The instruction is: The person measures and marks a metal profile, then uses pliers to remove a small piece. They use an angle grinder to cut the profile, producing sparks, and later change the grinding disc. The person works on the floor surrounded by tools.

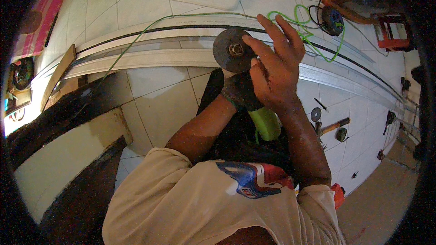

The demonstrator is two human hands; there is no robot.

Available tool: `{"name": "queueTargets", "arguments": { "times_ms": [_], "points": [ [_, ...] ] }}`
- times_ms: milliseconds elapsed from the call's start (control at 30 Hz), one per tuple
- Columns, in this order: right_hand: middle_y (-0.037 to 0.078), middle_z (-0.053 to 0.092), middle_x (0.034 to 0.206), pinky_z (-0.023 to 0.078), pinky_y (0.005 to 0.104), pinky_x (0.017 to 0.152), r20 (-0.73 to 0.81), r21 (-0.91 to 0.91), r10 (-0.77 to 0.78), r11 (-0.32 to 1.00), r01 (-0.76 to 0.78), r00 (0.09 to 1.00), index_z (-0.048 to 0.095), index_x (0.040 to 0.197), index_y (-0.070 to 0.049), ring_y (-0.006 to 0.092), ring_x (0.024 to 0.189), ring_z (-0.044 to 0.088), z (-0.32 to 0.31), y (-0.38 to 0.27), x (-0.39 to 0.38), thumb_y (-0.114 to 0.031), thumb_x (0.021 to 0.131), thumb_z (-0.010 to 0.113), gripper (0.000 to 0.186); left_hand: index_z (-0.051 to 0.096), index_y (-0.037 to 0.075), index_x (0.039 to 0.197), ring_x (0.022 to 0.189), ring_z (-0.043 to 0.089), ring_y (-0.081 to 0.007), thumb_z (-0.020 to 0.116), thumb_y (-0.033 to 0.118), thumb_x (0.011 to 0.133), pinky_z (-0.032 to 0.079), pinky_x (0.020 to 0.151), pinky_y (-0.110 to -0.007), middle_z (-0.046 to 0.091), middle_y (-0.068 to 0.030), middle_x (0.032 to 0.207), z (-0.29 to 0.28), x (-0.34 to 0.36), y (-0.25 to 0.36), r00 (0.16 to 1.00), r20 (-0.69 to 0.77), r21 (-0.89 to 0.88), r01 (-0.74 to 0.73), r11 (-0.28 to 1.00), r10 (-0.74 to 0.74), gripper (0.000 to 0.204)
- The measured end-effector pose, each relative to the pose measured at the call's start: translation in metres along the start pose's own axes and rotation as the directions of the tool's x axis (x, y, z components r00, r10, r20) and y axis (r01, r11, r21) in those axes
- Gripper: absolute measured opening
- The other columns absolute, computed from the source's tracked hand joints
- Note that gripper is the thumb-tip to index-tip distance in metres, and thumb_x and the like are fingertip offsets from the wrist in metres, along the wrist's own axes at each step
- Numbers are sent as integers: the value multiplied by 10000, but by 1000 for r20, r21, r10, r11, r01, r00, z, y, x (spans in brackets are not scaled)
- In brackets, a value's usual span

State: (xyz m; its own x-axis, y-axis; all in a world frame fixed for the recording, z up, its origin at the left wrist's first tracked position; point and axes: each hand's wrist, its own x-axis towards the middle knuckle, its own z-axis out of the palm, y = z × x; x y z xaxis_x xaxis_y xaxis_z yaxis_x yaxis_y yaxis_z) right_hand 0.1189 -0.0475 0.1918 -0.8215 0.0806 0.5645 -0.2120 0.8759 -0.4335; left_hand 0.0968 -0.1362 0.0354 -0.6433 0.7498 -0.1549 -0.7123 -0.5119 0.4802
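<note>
A green-bodied angle grinder point(265, 126) is held up in front of my chest, its dark round disc point(226, 60) facing me with a metal nut at the centre. My left hand point(237, 91), in a dark glove, is closed around the grinder just below the disc; part of its grip is hidden behind my right wrist. My bare right hand point(278, 66) is at the disc's right edge with its fingers spread. The index fingertip overlaps the disc's rim, and the thumb lies close beside it. I cannot tell how firmly they touch.
Long metal profiles point(172, 59) cross the tiled floor ahead. A green cord point(136, 41) runs over them toward a cable reel point(332, 20). At right lie a hammer point(334, 126), a small disc point(315, 114) and a tape measure point(341, 134). Dark wooden boards point(81, 190) stand at left.
</note>
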Motion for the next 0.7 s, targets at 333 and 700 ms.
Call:
{"name": "queueTargets", "arguments": {
  "times_ms": [333, 700],
  "points": [
    [102, 635, 1451, 285, 503, 1176, 29, -21, 3, 1000, -2, 1000, 766, 961, -91, 361, 1460, 430, 3, 2, -2, 49, 706, 620, 326, 483, 122, 1502, 1230, 589, -294, 477, 552, 1037, 475, 1087, -474, 581, -136, 1368, -3, 1, -2, 1000, 10, 30, 6, 1000, -6, 634],
    [111, 629, 1462, 295, 485, 1185, 9, -37, 32, 999, -32, 999, 792, 996, -95, 362, 1455, 441, 2, -2, -1, 57, 692, 631, 376, 486, 124, 1499, 1251, 586, -296, 475, 554, 1037, 473, 1100, -475, 577, -141, 1396, -4, 1, -4, 1000, 10, 54, -4, 999, 4, 632]
  ]
}}
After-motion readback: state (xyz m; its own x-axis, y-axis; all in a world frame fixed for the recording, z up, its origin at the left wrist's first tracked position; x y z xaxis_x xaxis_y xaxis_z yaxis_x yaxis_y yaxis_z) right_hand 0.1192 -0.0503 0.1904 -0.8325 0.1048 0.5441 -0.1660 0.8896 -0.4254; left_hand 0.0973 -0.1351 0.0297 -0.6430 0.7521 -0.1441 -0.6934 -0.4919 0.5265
